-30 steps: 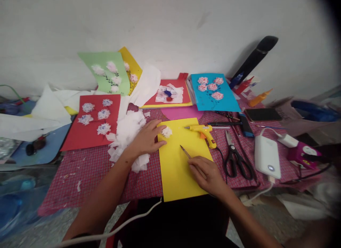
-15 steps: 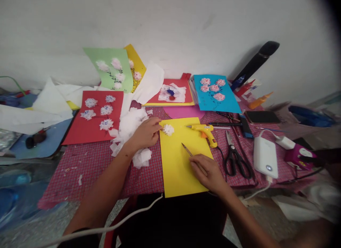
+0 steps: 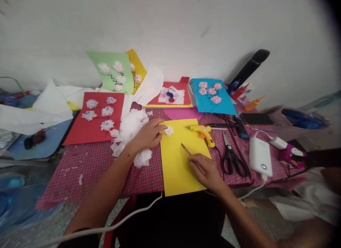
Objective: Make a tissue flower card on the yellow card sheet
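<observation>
A yellow sheet of paper (image 3: pixel 183 177) lies in front of me, with a white crumpled-tissue flower (image 3: pixel 168 130) on its upper left corner. My left hand (image 3: pixel 150 134) reaches over from the left, fingertips touching the flower's edge, thumb and index finger apart. In my right hand (image 3: pixel 205 171), resting on the lower right of the sheet, is a slim pencil (image 3: pixel 185 149) with a dark tip pointing up and left. Under and beside my left hand is a pile of torn white tissue (image 3: pixel 133 123). A yellow glue gun (image 3: pixel 202 129) lies across the sheet's upper right edge.
Black-handled scissors (image 3: pixel 231 159), a white power bank (image 3: pixel 260 155) and a phone (image 3: pixel 256 118) lie to the right. Red (image 3: pixel 77 129), green (image 3: pixel 112 68) and blue (image 3: pixel 213 107) flower cards surround the work area. A white cable (image 3: pixel 128 216) crosses near my lap.
My left hand has shifted slightly right, its fingertips now at the tissue flower. My right hand keeps the pencil in nearly the same place. The view has turned slightly.
</observation>
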A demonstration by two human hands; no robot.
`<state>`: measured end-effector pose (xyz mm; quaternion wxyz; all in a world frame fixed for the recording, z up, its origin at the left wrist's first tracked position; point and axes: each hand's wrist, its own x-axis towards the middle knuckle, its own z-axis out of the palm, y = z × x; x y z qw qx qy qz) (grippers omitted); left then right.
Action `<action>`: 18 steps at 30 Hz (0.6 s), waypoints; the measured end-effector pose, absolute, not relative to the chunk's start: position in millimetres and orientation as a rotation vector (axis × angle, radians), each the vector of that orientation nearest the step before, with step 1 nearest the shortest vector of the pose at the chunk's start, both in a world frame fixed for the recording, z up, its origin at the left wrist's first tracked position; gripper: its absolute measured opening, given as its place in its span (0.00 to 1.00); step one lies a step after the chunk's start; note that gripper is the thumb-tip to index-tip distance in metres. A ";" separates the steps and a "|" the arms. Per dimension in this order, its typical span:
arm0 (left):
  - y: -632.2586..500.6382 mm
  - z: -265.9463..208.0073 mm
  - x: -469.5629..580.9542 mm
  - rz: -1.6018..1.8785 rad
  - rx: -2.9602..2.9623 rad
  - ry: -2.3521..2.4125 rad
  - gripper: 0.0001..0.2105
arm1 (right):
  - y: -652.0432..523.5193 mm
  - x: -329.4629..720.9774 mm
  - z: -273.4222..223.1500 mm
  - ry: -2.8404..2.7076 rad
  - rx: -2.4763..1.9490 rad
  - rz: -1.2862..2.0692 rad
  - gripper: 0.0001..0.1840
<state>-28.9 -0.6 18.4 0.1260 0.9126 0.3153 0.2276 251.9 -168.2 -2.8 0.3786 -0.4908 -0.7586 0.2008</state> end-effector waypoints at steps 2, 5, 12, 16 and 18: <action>-2.9 17.8 -27.0 0.583 2.666 0.928 0.22 | -168.1 252.1 -3.3 -1.944 -1.246 0.507 0.10; -5.1 14.9 -24.9 0.494 2.690 0.902 0.26 | -168.3 252.0 -3.2 -1.939 -1.248 0.514 0.10; -3.4 11.3 -24.2 0.469 2.732 0.840 0.26 | -168.5 251.2 0.1 -1.943 -1.240 0.533 0.10; -2.3 15.5 -24.7 0.552 2.713 0.878 0.22 | -168.7 251.9 -0.1 -1.933 -1.252 0.554 0.10; -0.6 20.4 -27.4 0.615 2.705 0.910 0.19 | -168.9 252.3 -1.1 -1.931 -1.251 0.553 0.10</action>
